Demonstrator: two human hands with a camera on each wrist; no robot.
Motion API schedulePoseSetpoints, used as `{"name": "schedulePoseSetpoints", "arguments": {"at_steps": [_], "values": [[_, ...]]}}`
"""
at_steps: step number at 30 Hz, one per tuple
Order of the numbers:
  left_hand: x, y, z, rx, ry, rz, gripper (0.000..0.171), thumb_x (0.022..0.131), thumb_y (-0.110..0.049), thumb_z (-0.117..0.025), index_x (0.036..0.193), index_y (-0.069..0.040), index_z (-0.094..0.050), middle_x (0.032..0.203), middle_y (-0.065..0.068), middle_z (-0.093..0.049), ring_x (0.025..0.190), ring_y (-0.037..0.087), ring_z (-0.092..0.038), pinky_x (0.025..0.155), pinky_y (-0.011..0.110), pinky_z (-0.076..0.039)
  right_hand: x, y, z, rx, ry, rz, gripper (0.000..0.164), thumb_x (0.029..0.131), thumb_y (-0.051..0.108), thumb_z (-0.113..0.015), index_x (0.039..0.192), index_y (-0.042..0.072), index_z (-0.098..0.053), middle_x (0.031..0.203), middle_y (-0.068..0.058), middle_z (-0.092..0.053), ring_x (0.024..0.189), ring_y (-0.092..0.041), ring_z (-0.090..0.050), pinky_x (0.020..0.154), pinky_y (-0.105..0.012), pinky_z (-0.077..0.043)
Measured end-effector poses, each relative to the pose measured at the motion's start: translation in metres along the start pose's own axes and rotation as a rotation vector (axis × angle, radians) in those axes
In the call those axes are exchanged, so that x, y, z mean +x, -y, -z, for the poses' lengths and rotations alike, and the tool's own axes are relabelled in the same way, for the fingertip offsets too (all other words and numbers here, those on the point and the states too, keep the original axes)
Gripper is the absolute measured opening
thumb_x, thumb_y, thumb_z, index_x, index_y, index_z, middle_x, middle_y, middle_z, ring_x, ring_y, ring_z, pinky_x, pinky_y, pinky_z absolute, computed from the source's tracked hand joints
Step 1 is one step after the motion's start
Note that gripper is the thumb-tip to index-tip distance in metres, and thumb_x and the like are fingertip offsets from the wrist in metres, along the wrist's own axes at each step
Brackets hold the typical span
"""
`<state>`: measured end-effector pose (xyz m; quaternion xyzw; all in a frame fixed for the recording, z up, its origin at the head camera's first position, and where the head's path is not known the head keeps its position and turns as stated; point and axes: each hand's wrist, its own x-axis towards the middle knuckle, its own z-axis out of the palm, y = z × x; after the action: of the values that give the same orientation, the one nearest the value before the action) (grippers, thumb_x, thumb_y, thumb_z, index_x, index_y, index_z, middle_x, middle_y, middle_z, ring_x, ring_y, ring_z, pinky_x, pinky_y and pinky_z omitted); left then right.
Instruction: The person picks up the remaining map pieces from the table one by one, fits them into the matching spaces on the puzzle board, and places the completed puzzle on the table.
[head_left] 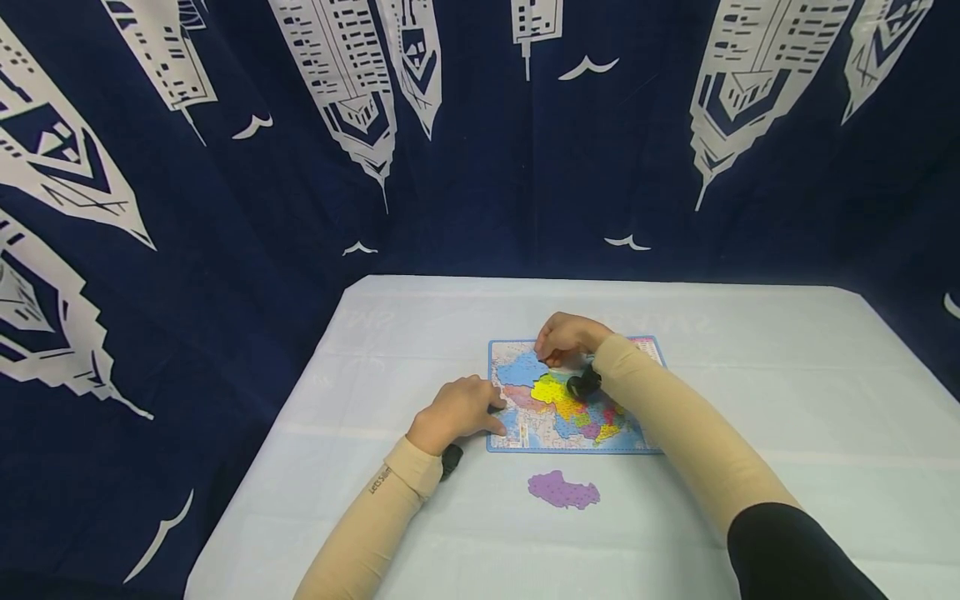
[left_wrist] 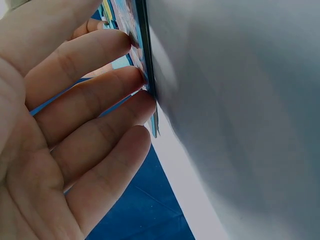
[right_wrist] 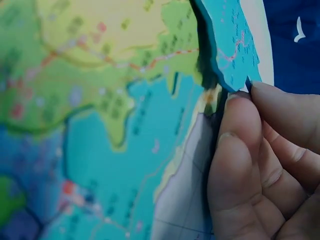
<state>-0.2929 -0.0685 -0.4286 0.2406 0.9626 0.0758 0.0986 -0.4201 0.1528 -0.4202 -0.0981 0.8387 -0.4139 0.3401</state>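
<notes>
A map jigsaw board (head_left: 540, 435) with a blue border lies on the table, its coloured pieces forming a map. At its upper part my right hand (head_left: 567, 337) pinches a light-blue map piece (head_left: 519, 369) between thumb and fingers. Seen from the right wrist, that blue piece (right_wrist: 229, 45) is tilted up, its edge standing above the green-and-yellow piece (right_wrist: 100, 35). My left hand (head_left: 465, 406) rests at the board's left edge. Its fingers (left_wrist: 95, 97) are nearly straight, with the tips against the edge in the left wrist view.
A loose purple map piece (head_left: 564, 490) lies on the white tablecloth (head_left: 420, 333) just in front of the board. Small black devices sit at both wrists. Behind the table and on its left hangs a dark blue curtain (head_left: 480, 192) with white building prints.
</notes>
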Motion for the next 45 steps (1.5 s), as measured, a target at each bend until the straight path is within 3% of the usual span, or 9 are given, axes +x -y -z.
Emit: {"name": "schedulePoseSetpoints", "arguments": {"at_steps": [19,31,38,45], "values": [[0.000,-0.001,0.001,0.002,0.012,0.008,0.047,0.078,-0.040,-0.084,0.119,-0.019,-0.075,0.125,0.000,-0.072,0.111,0.021,-0.067,0.086,0.037,-0.060,0.000,0.002,-0.003,-0.030,-0.023,-0.016,0.013,0.094,0.000,-0.064,0.104,-0.008,-0.068,0.077,-0.007,-0.071,0.066,-0.012,-0.063,0.066,-0.022,-0.057],[-0.001,-0.002,0.001,-0.002,0.010,0.013,0.047,0.078,-0.040,-0.084,0.119,-0.019,-0.075,0.124,0.000,-0.073,0.108,0.020,-0.067,0.083,0.036,-0.060,-0.010,0.002,-0.008,-0.259,-0.090,0.041,0.010,0.088,0.011,-0.076,0.095,0.004,-0.074,0.090,-0.006,-0.073,0.078,-0.016,-0.065,0.076,-0.028,-0.057],[-0.001,-0.001,0.001,-0.001,0.004,0.011,0.048,0.078,-0.041,-0.084,0.119,-0.019,-0.075,0.123,-0.001,-0.073,0.103,0.018,-0.067,0.081,0.034,-0.059,-0.011,0.006,-0.012,-0.312,-0.096,0.052,0.008,0.086,0.011,-0.078,0.089,0.005,-0.073,0.083,-0.003,-0.069,0.073,-0.016,-0.059,0.072,-0.027,-0.053],[-0.001,-0.001,0.000,0.000,0.007,0.010,0.047,0.078,-0.041,-0.083,0.119,-0.019,-0.075,0.123,-0.001,-0.073,0.108,0.020,-0.067,0.085,0.037,-0.059,-0.011,0.016,-0.018,-0.440,-0.172,0.080,0.013,0.082,0.014,-0.082,0.085,0.008,-0.071,0.084,-0.003,-0.067,0.075,-0.017,-0.057,0.072,-0.027,-0.051]]}}
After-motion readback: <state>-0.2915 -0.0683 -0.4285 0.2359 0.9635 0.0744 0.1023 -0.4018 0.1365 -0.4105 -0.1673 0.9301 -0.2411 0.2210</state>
